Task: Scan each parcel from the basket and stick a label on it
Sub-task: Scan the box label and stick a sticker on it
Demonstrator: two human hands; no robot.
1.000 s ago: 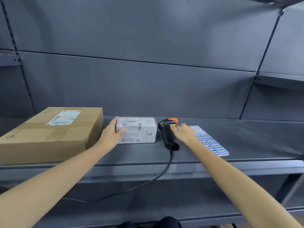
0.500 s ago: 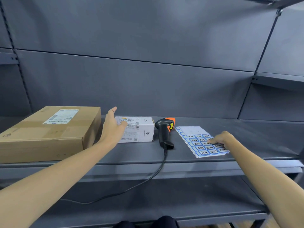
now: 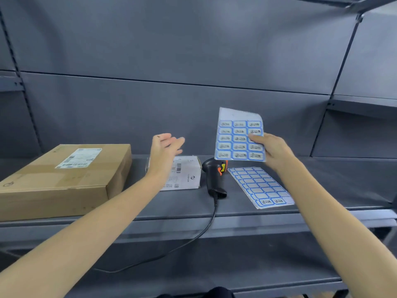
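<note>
The white parcel [image 3: 184, 173] sits on the shelf [image 3: 322, 181] beside the scanner [image 3: 213, 177], no new label on it yet. Your right hand [image 3: 272, 150] pinches a label sheet [image 3: 238, 136], lifted off the shelf since a moment ago; a mostly used sheet [image 3: 260, 186] lies below. Your left hand [image 3: 164, 150] has left the parcel, fingers spread, holding nothing. Peeling and sticking remain.

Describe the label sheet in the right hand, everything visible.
The lifted label sheet is white paper with three columns of blue-bordered labels bearing dark writing too blurred to read, below a blank top strip. It stands nearly upright above the barcode scanner, pinched at its right edge by the right hand. Nothing else touches it.
</note>
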